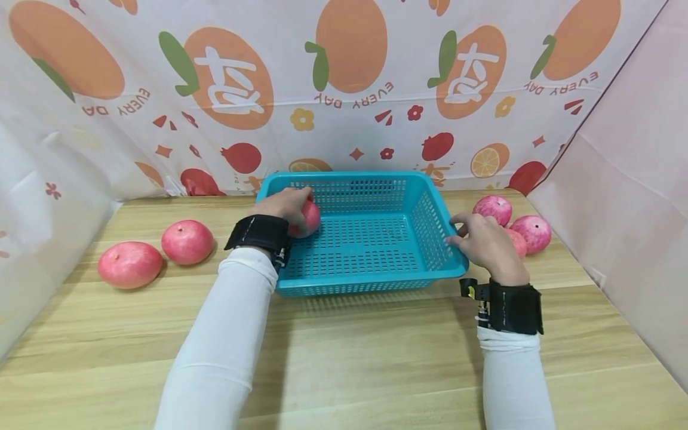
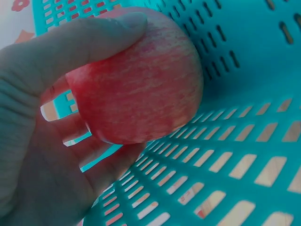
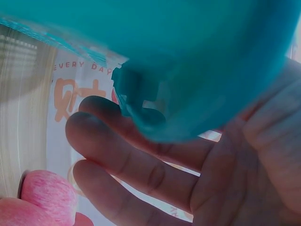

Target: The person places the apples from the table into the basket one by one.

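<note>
head cam: red apple (image 1: 311, 220) is held by the left hand (image 1: 285, 206) inside the blue basket (image 1: 365, 280), at its left end; basket's right rim is held by the right hand (image 1: 488, 243)
left wrist: same apple is clasped between thumb (image 2: 84, 40) and fingers (image 2: 113, 169), slim gaps showing
right wrist: fingers are seen loosely curved with gaps by the rim corner, thumb hidden here

1. And there it is, "EVERY DAY", curving under the central printed orange (image 1: 352, 45) on the backdrop cloth (image 1: 344, 131)!
2. Over right, a second "EVERY DAY"; far left, we get "EVERY" and "DA".
3. White brushed characters (image 1: 231, 83) sit on two more oranges, too stylised to read surely.
4. Right wrist view: "EVERY DAY" on cloth, above orange strokes (image 3: 77, 96), unclear.
</note>
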Demonstrator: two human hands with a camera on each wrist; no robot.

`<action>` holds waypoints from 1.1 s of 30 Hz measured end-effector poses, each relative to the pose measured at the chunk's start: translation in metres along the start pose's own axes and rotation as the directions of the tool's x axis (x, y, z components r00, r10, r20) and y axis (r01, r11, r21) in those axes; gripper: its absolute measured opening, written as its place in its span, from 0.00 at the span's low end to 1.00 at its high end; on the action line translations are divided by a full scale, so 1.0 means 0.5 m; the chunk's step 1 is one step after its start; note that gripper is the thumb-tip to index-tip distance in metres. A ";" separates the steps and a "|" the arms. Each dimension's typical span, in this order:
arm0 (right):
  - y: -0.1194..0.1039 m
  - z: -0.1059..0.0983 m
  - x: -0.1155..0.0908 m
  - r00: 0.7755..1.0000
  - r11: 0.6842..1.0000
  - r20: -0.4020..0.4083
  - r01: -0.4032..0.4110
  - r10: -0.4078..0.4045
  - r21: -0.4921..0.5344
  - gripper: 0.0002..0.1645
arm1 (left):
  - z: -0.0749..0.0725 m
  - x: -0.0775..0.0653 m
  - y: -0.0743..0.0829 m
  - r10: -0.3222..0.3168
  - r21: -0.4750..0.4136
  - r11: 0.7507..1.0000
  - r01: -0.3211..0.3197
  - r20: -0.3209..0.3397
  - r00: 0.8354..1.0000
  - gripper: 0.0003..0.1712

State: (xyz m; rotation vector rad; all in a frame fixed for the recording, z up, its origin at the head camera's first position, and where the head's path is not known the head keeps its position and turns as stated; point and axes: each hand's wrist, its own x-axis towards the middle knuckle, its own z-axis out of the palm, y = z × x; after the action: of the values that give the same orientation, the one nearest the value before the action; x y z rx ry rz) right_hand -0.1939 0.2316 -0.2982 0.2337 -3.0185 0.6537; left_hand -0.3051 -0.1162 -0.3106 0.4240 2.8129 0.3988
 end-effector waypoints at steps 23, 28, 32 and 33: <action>0.002 0.003 -0.001 1.000 1.000 0.005 -0.001 0.001 0.011 0.27 | 0.013 -0.012 0.020 -0.079 0.137 0.987 0.088 -0.070 0.994 0.51; 0.001 0.001 0.000 1.000 1.000 -0.003 0.009 -0.009 0.004 0.27 | 0.008 -0.022 0.029 -0.081 0.140 0.986 0.091 -0.075 0.994 0.50; 0.002 0.001 -0.001 1.000 1.000 0.001 0.009 -0.009 -0.001 0.26 | 0.006 -0.031 0.036 -0.087 0.134 0.986 0.096 -0.073 0.994 0.51; 0.002 0.001 -0.001 1.000 1.000 0.001 0.008 -0.008 -0.001 0.26 | 0.006 -0.033 0.038 -0.088 0.135 0.986 0.097 -0.075 0.993 0.50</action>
State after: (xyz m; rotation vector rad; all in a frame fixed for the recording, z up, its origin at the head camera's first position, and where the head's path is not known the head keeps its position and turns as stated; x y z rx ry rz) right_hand -0.1936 0.2323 -0.2991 0.2466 -3.0167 0.6522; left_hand -0.2843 -0.1033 -0.3041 0.3112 2.9253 0.2036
